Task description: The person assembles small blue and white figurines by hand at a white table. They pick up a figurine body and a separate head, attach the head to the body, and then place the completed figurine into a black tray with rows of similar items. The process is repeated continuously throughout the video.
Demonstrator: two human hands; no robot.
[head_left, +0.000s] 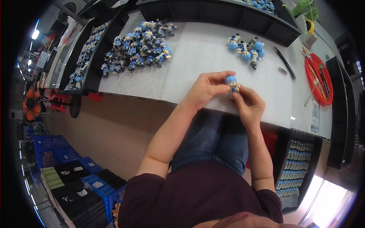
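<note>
Between my two hands, just over the table's near edge, a small blue-haired figurine [231, 81] stands upright with its face toward me. My left hand [209, 88] pinches its head from the left, thumb and forefinger closed on it. My right hand [249, 102] grips its lower body from the right, thumb in front. The fingertips cover parts of its sides and feet. Beyond my hands, several similar finished-looking figurines [246, 50] lie in a small group. To the left is a large heap of figurine bodies [137, 47] in blue, grey and black.
Black trays stand at the table's left [89, 72] and back [216, 15]. At the right lie a black pen [284, 62], a small grey piece [282, 70] and a red dish [329, 85] holding thin tools. Below right, a crate holds rows of figurines [296, 163].
</note>
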